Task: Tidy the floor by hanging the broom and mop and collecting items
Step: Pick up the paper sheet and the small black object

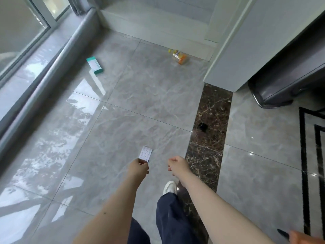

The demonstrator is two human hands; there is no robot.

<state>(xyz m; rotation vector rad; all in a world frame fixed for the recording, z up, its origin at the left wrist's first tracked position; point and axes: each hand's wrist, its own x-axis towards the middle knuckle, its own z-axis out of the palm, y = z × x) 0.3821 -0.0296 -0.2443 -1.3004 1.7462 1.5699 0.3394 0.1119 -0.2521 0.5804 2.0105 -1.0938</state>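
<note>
My left hand (pixel 139 167) pinches a small white printed card (pixel 145 154) above the grey tiled floor (pixel 154 95). Beside it my right hand (pixel 177 165) hangs with loosely curled fingers and holds nothing. A green and white box (pixel 95 65) lies on the floor far left, near the window sill. An orange bottle with a yellow cap (pixel 179 56) lies on its side far ahead by the white step. A small black object (pixel 202 127) sits on the dark marble strip (pixel 209 138). No broom or mop is in view.
A window with a grey sill (pixel 52 55) runs along the left. A white wall corner (pixel 226 71) and a dark grey furniture base (pixel 274 92) stand on the right. A black-bordered rug (pixel 306 155) lies at the right edge. My shoe (pixel 170 187) is underneath.
</note>
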